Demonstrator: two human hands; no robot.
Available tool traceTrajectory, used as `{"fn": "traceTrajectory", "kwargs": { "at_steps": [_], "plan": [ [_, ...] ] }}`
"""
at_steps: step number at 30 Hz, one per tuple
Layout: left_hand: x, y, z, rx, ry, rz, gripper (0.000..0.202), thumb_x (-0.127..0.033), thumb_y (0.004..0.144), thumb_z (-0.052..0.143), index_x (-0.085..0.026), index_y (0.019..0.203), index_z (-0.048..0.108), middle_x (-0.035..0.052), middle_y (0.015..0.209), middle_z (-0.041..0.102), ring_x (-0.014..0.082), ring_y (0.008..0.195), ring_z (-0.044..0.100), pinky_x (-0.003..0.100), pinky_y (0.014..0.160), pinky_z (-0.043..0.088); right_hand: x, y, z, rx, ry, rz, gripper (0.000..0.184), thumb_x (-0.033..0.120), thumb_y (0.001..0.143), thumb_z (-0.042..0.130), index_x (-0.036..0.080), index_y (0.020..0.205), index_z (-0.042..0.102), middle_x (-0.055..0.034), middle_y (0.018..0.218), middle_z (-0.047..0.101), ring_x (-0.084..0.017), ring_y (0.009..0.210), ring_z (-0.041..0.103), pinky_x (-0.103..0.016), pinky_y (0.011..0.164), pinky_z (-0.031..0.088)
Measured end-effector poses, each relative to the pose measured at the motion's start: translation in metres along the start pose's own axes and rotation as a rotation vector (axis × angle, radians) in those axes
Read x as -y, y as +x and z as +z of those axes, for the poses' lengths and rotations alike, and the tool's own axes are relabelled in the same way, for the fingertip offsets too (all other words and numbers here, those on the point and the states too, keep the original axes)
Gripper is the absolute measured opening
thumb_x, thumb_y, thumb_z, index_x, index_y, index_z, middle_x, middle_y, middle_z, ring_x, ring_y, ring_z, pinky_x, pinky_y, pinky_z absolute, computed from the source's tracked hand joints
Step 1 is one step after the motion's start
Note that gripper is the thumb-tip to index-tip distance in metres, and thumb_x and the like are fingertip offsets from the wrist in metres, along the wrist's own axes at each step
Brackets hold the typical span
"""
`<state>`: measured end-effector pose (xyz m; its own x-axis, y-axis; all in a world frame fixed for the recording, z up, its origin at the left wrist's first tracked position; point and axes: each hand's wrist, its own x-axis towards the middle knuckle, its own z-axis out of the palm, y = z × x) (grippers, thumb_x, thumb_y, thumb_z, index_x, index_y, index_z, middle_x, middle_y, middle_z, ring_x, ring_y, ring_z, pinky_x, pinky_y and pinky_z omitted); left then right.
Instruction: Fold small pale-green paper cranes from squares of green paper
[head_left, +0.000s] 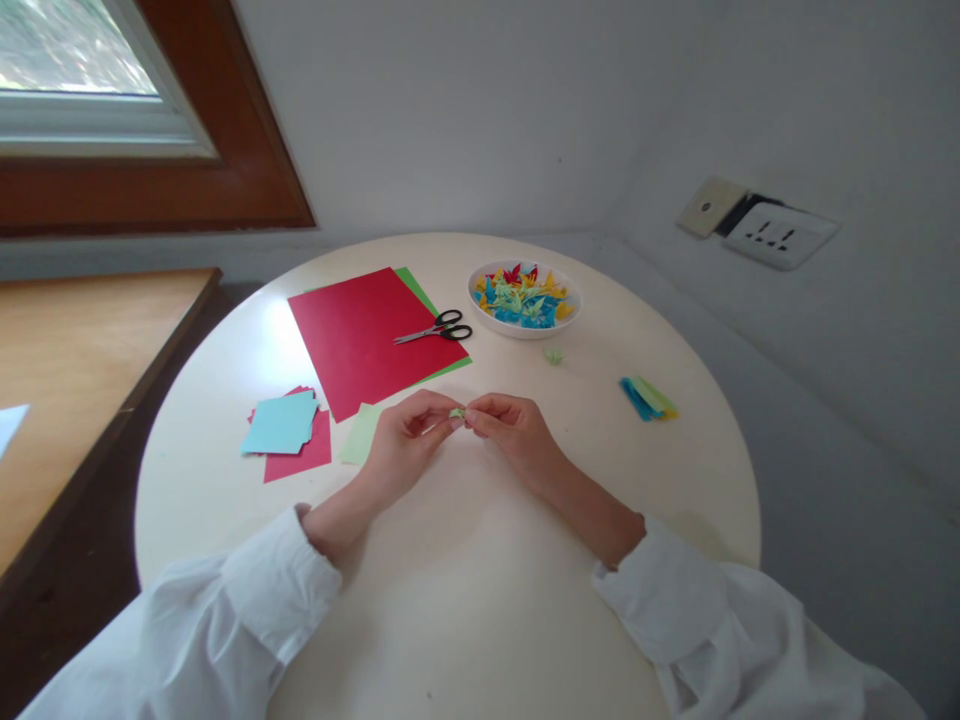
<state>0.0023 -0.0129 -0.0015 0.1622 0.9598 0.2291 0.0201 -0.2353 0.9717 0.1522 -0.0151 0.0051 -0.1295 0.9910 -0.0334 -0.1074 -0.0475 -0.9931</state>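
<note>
Between the fingertips of my left hand (409, 437) and my right hand (517, 437) is a small folded piece of light green paper (457, 412). Both hands pinch it, thumbs toward me, just above the table's middle. Most of its shape is hidden by the fingers. Partly behind my left hand lies a pale green paper sheet (358, 435). Beyond my right hand, a small folded light green paper piece (553, 356) rests on the table near a white bowl (525, 328) of colourful folded paper pieces (523, 297).
Black-handled scissors (436, 329) lie on a large red sheet (367, 340), with a green sheet (452, 369) beneath. Blue squares (281, 424) and red squares (298, 463) are stacked at left. Folded paper strips (648, 399) sit at right on the round white table (480, 600).
</note>
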Motion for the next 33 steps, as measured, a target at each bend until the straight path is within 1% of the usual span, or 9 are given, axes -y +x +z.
{"fn": "traceTrajectory", "kwargs": {
  "at_steps": [6,9,15,21,25,29,33],
  "plan": [
    [0.0037,-0.001,-0.0004,-0.002,0.01,0.015,0.014,-0.029,0.069,0.069,-0.017,0.074,0.064,0.0034,0.073,0.066,0.0147,0.068,0.06,0.026,0.062,0.048,-0.0011,0.0005,0.0009,0.027,0.037,0.008,0.015,0.028,0.061,0.065,0.018,0.053,0.057,0.0059,0.049,0.049,-0.008,0.052,0.04,-0.025,0.053,0.03],
    [0.0044,-0.0009,-0.0012,0.007,0.017,0.022,0.014,-0.029,0.069,0.068,-0.017,0.074,0.063,0.0034,0.073,0.065,0.0143,0.067,0.059,0.025,0.062,0.047,-0.0004,-0.0006,0.0022,0.041,0.107,0.062,0.013,0.026,0.059,0.065,0.018,0.053,0.057,0.0055,0.05,0.05,-0.009,0.053,0.042,-0.025,0.055,0.033],
    [0.0021,-0.0006,-0.002,0.007,0.073,0.058,0.009,-0.025,0.072,0.066,-0.017,0.074,0.063,0.0023,0.07,0.063,0.013,0.064,0.056,0.025,0.06,0.044,0.0026,-0.0004,0.004,0.012,0.209,0.175,0.013,0.025,0.054,0.07,0.017,0.054,0.06,0.0047,0.054,0.053,-0.008,0.055,0.045,-0.025,0.058,0.036],
    [0.0028,-0.0013,-0.0018,0.026,0.081,0.082,0.007,-0.024,0.073,0.065,-0.017,0.074,0.063,0.0039,0.075,0.064,0.0144,0.072,0.058,0.025,0.068,0.047,0.0024,-0.0001,0.0033,0.084,0.293,0.222,0.013,0.024,0.056,0.068,0.016,0.052,0.058,0.0046,0.053,0.049,-0.008,0.054,0.041,-0.025,0.055,0.033],
    [0.0043,-0.002,-0.0025,0.043,0.063,0.079,0.006,-0.023,0.073,0.064,-0.017,0.075,0.063,0.0035,0.075,0.064,0.0142,0.073,0.059,0.025,0.07,0.047,0.0027,0.0003,0.0032,0.128,0.338,0.244,0.015,0.022,0.056,0.066,0.017,0.049,0.055,0.0048,0.051,0.046,-0.008,0.052,0.039,-0.025,0.052,0.03],
    [0.005,-0.0022,-0.0028,0.047,0.056,0.077,0.006,-0.021,0.073,0.065,-0.017,0.076,0.063,0.003,0.075,0.064,0.0135,0.071,0.058,0.025,0.068,0.046,0.0022,0.0018,0.0028,0.151,0.388,0.285,0.016,0.021,0.056,0.065,0.016,0.047,0.053,0.0049,0.05,0.046,-0.008,0.052,0.039,-0.025,0.052,0.03],
    [0.0027,-0.0024,-0.0024,0.054,0.033,0.034,0.007,-0.023,0.072,0.066,-0.017,0.075,0.063,0.001,0.069,0.061,0.0118,0.064,0.054,0.023,0.061,0.043,0.0003,0.0021,0.0021,0.172,0.428,0.292,0.015,0.02,0.056,0.066,0.016,0.049,0.054,0.0042,0.052,0.047,-0.008,0.053,0.04,-0.024,0.053,0.031]
  ]
}}
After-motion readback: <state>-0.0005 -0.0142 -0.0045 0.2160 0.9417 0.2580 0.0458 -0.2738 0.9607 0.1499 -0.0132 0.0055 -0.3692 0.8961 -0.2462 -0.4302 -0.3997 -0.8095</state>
